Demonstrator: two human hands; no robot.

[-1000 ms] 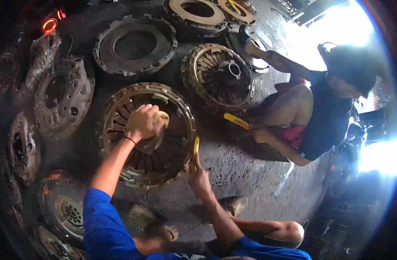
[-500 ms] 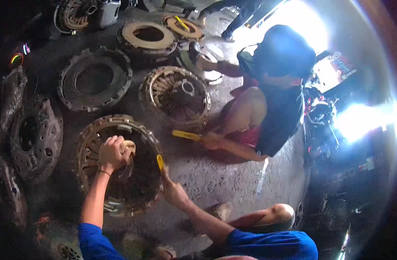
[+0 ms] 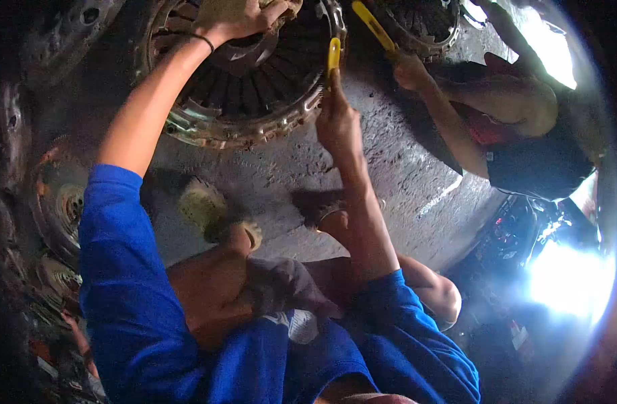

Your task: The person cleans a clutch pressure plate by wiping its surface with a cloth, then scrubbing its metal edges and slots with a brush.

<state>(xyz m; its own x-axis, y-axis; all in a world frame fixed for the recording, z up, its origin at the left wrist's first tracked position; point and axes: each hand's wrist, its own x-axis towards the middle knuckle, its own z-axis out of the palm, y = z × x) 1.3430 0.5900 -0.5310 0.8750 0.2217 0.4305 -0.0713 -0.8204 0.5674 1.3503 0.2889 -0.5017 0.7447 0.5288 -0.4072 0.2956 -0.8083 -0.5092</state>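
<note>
At the top of the view my left hand (image 3: 236,17) is closed round a tan, roundish piece (image 3: 288,9), over the middle of a large round metal part (image 3: 248,128) with a ring of radial fingers. The top of this part is cut off by the frame edge. My right hand (image 3: 338,124) grips a yellow-handled tool (image 3: 333,55) beside the part's right rim. Whether the tool touches the rim is hard to tell.
At the right a co-worker squats, a hand (image 3: 411,71) on another yellow-handled tool (image 3: 374,25), by a second round metal part (image 3: 423,40). More metal parts (image 3: 59,40) lie along the left. My sandalled foot (image 3: 204,205) is below the large part.
The view has tipped down, so the large part and both hands appear higher and more of my body shows. My hands still hold the same things. The co-worker appears farther right.
</note>
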